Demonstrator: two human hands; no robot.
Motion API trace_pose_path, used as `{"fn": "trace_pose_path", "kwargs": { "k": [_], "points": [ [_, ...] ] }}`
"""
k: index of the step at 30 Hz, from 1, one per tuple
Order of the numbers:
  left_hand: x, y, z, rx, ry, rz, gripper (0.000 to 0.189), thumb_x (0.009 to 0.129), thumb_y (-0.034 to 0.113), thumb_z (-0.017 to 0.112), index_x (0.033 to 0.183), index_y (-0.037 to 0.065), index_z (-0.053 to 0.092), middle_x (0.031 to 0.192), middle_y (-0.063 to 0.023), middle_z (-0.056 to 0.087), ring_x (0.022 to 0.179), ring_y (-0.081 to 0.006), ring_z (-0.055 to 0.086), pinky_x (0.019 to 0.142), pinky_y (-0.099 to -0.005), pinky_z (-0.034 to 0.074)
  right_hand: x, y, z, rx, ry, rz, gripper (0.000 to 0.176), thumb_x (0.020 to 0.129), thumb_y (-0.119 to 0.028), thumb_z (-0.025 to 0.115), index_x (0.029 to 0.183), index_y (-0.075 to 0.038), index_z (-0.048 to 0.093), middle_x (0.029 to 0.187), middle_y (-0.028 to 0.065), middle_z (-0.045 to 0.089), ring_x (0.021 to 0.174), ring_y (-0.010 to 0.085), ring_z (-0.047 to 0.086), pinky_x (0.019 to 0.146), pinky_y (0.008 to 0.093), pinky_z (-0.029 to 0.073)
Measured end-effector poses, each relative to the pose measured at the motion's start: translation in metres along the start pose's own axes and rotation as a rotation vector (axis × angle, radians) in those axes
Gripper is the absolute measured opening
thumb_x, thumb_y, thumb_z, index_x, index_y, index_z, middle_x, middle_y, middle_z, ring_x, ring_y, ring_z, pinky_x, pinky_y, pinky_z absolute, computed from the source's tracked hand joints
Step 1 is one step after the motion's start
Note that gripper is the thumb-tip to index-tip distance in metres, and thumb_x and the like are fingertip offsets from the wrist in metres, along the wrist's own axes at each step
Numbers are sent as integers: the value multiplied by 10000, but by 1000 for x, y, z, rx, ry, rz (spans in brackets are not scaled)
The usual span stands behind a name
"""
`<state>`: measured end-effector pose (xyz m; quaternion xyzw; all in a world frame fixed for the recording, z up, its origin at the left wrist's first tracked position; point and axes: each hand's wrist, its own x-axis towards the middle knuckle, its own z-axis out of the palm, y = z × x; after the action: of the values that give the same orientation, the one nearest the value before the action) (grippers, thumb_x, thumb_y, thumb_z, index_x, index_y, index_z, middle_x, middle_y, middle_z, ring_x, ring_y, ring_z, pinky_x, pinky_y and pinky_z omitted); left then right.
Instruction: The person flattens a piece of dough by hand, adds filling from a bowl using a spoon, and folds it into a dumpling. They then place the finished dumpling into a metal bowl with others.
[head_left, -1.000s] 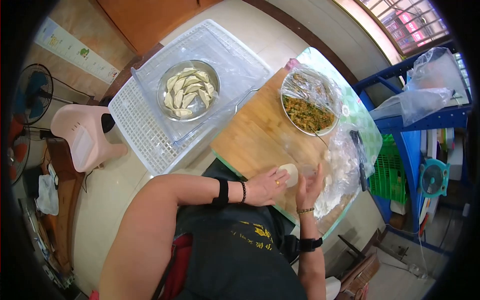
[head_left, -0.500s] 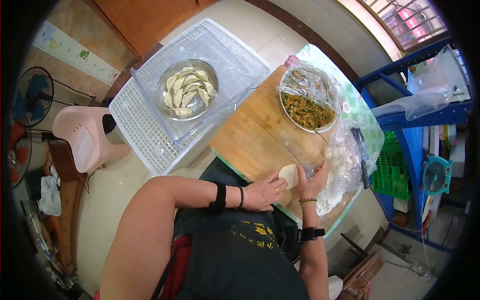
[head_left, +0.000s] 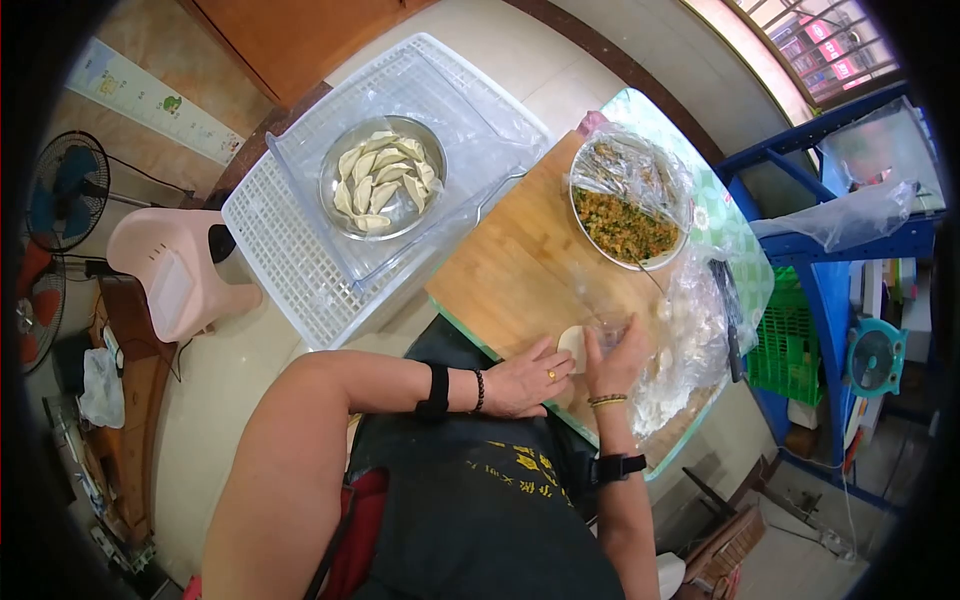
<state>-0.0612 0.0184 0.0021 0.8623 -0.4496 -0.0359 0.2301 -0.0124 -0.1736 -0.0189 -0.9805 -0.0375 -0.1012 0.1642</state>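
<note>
A round, flat white dough wrapper (head_left: 572, 344) lies on the wooden board (head_left: 520, 255) near its front edge. My left hand (head_left: 528, 376) rests on the board with its fingertips pinching the wrapper's left edge. My right hand (head_left: 614, 358) curls over the wrapper's right edge, next to something small and translucent; what its fingers grip is hidden. A metal bowl of green-and-orange filling (head_left: 625, 225), half under plastic film, stands at the board's far right.
A metal bowl of folded dumplings (head_left: 380, 180) sits in a plastic-lined white crate (head_left: 285, 255) on the left. Floured plastic with dough pieces (head_left: 690, 320) and a dark knife (head_left: 728, 315) lie on the right. Around the table are a blue shelf (head_left: 835, 290), a pink stool (head_left: 170, 285) and a fan (head_left: 65, 190).
My right hand has gone from standing edge-on beside the wrapper to curling over its right edge. My left hand has stayed on the wrapper's left side.
</note>
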Motion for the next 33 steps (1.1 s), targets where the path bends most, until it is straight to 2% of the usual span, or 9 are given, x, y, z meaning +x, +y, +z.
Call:
{"fn": "trace_pose_path", "kwargs": {
  "k": [4, 8, 10, 12, 15, 17, 22, 27, 33],
  "points": [
    [10, -2, -6, -14, -24, -77, 554, 821, 457, 649, 1111, -12, 602, 1172, -180, 533, 1256, -320, 397, 1102, -502, 254, 22, 20, -1, 172, 12, 164, 744, 793, -263, 728, 1385, 31, 387, 1156, 221, 554, 1042, 378, 535, 898, 450, 429],
    [10, -5, -9, 73, 53, -123, 544, 827, 455, 641, 1107, -10, 602, 1156, -177, 532, 1250, -324, 399, 1122, -514, 224, 10, 1, -17, 328, -50, 152, 694, 808, -199, 701, 1386, 30, 393, 1193, 232, 545, 1064, 390, 528, 913, 454, 421],
    [7, -6, -10, 72, 79, -103, 543, 827, 458, 640, 1102, -10, 603, 1166, -176, 529, 1252, -324, 397, 1127, -516, 214, -1, -15, -14, 217, -19, -174, 658, 821, -153, 669, 1393, 18, 391, 1238, 233, 530, 1087, 400, 519, 925, 454, 414],
    [1, -6, -13, 56, -132, -108, 586, 833, 458, 640, 1175, -2, 523, 1224, -175, 495, 1268, -325, 385, 1132, -525, 211, -10, -36, -12, 190, -80, -190, 668, 809, -157, 671, 1394, 8, 393, 1268, 232, 514, 1101, 409, 511, 933, 465, 405],
    [-12, -10, -1, 48, 14, -86, 607, 832, 470, 638, 1197, 1, 512, 1237, -167, 489, 1270, -319, 383, 1127, -516, 217, -8, -46, -5, -32, -72, -175, 708, 789, -197, 706, 1392, 8, 395, 1277, 239, 509, 1104, 410, 509, 934, 480, 400],
    [-8, -8, -6, 13, 4, -107, 608, 838, 473, 631, 1204, 3, 509, 1239, -169, 488, 1269, -319, 384, 1123, -512, 222, 10, -37, -4, 35, -91, -11, 748, 768, -237, 740, 1392, 1, 402, 1245, 238, 526, 1103, 408, 514, 937, 470, 406],
    [7, -9, -9, 41, 35, -237, 588, 835, 498, 622, 1137, -2, 562, 1186, -164, 521, 1238, -319, 408, 1107, -518, 226, 28, 4, 16, 231, 67, -2, 753, 774, -216, 737, 1397, 21, 388, 1199, 226, 545, 1089, 384, 532, 927, 439, 424],
    [11, -13, 7, 65, 36, -58, 638, 824, 489, 637, 1196, -22, 550, 1320, -213, 479, 1318, -339, 359, 1129, -513, 206, 10, 3, -23, 464, 19, 187, 714, 797, -156, 697, 1396, 55, 373, 1207, 237, 541, 1090, 381, 537, 936, 439, 424],
    [16, 7, 11, -20, -58, 56, 653, 808, 460, 661, 1240, -7, 512, 1348, -193, 454, 1331, -338, 350, 1134, -503, 220, -32, 5, -33, 117, -56, -198, 671, 806, -183, 671, 1389, 9, 398, 1261, 249, 510, 1097, 432, 502, 914, 489, 408]
  ]
}}
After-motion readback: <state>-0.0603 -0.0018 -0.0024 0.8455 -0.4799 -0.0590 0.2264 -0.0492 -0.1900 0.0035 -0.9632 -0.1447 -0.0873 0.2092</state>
